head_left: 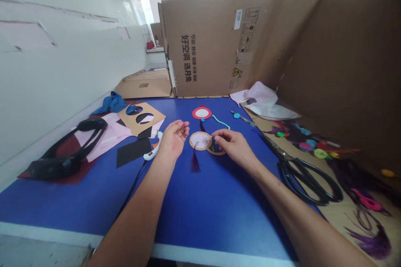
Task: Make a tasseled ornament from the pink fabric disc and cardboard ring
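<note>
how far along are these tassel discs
The red-rimmed disc looks done, with blue bead and dark tassel. The left hand holds a small pink piece; the right hand is at the tan ring. Likely left: attaching the purple tassel, laid over the tan disc.

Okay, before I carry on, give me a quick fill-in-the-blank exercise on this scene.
The left hand pinches a small item coloured ____.
The far disc has a white centre and a ____ rim.
The scissors have handles coloured ____.
The tabletop is coloured ____.

Missing words: pink; red; black; blue.
</note>
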`<state>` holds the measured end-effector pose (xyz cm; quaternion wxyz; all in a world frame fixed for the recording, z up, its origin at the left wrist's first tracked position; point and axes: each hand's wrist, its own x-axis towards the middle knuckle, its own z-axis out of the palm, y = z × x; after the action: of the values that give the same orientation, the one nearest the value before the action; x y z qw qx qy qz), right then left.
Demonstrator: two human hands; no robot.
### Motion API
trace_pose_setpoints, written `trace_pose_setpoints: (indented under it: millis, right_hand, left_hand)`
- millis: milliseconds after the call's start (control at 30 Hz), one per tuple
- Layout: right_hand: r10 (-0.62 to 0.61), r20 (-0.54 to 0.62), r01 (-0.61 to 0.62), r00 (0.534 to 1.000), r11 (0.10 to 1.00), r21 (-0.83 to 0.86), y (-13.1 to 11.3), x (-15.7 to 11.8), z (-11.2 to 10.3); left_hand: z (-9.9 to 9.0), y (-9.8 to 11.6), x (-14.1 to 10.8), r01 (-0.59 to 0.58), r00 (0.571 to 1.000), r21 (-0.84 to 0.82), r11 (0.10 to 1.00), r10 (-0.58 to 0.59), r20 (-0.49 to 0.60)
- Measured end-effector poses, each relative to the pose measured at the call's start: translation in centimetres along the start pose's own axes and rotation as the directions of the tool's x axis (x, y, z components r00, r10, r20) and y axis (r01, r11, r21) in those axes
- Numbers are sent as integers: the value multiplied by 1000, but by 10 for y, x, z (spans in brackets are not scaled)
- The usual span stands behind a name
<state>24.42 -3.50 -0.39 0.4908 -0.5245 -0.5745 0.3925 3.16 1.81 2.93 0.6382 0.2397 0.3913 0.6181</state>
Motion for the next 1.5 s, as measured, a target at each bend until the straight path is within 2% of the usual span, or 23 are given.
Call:
trace_pose_setpoints:
  millis: [133,267,367,467,600,733,833,900,967,1067,1200,1267,1367,1500]
  right_hand:
    - [-124,91,148,988,927,-345,-8,4,7]
    - [-121,235,244,964,752,-612,-22,14,22]
    - [-141,287,307,948,653,-692,-24,19,35]
    - [-147,299,322,943,629,-707,-17,21,45]
    - [-191,266,324,945,661,-676,-9,22,47]
    - [-278,162,322,947,812,-487,-4,26,43]
    - [-238,77,250,968,923,-292,1,26,41]
    - [-188,60,196,980,960,-198,4,26,40]
    - [-154,67,161,986,980,-119,7,27,38]
    - [-144,79,149,986,987,-62,9,30,32]
    - [-119,158,135,980,986,-93,12,34,22]
    - [-115,158,140,981,977,-159,14,37,15]
    - [-134,29,135,991,915,-379,17,49,5]
    - [-75,-94,7,993,815,-579,17,86,-3]
  left_hand:
    - [1,-1,-2,105,994,-35,994,-106,-28]
    - [2,1,-6,182,982,-44,982,-183,-34]
    - [2,2,-6,231,973,-31,972,-232,-15]
    - [1,2,-6,260,966,-15,966,-259,16]
    - [0,1,-6,280,959,-16,960,-280,40]
    - [-2,-1,-4,293,955,-27,956,-292,46]
    - [-3,-5,-4,281,955,77,957,-287,72]
    - [-3,-8,-5,245,959,225,943,-270,87]
    - [-3,-11,-8,197,956,410,891,-268,123]
    - [-3,-14,-14,130,923,638,759,-327,202]
    - [-1,-14,-22,78,895,800,595,-396,207]
    - [1,-14,-26,39,896,846,531,-393,206]
    - [3,-15,-31,-83,900,902,424,-357,250]
    - [2,-17,-31,-223,915,922,317,-257,310]
